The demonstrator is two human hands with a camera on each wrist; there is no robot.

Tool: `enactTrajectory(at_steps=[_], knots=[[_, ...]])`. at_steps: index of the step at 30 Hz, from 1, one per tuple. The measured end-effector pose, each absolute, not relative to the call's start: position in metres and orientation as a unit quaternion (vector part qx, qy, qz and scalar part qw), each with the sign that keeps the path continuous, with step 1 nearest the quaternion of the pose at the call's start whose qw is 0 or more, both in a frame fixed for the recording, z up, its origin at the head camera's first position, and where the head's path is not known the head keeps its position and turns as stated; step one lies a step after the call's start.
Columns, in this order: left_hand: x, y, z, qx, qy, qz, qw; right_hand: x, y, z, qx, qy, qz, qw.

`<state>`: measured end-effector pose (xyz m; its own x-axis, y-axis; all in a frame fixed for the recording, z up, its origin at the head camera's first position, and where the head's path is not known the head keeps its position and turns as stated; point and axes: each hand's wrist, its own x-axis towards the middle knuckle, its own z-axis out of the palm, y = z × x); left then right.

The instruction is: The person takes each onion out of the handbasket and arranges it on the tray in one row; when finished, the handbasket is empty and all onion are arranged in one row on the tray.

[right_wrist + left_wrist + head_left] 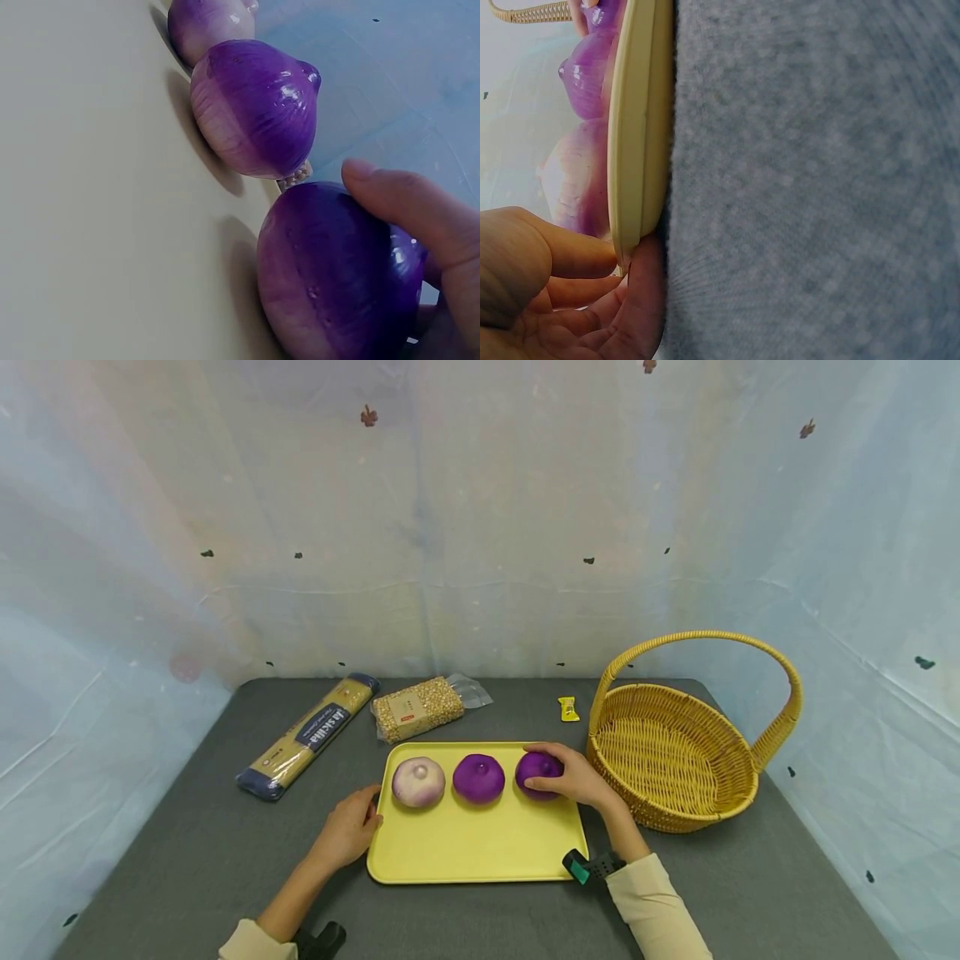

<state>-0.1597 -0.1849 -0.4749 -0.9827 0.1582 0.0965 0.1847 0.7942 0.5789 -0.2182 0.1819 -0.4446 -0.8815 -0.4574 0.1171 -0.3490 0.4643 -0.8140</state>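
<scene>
A yellow tray lies on the grey table. Three onions stand in a row along its back half: a pale, purple-tinged onion at the left, a purple onion in the middle and another purple onion at the right. My right hand grips the right onion, thumb on the near side and fingers over the far side. At the tray's left edge, my left hand pinches the rim. In the left wrist view its thumb presses from above, with fingers beneath.
A yellow wicker basket with a tall handle stands right of the tray. Behind the tray lie a bag of beans or grains and a small yellow wrapped candy. A long pasta packet lies at the back left.
</scene>
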Motion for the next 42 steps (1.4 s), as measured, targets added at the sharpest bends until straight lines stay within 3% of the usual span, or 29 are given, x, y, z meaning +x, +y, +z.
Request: enactTrajectory(at_steps=[12, 35, 42], knots=[[-0.159, -0.184, -0.474, -0.092, -0.947, -0.306, 0.023, -0.228, 0.188, -0.46, -0.231, 0.849, -0.467, 0.081], [-0.165, -0.189, -0.473, -0.096, -0.941, -0.324, 0.004, -0.228, 0.194, -0.456, -0.231, 0.866, -0.442, 0.033], [-0.166, -0.193, -0.47, -0.103, -0.929, -0.354, -0.028, -0.221, 0.195, -0.444, -0.24, 0.873, -0.423, 0.019]])
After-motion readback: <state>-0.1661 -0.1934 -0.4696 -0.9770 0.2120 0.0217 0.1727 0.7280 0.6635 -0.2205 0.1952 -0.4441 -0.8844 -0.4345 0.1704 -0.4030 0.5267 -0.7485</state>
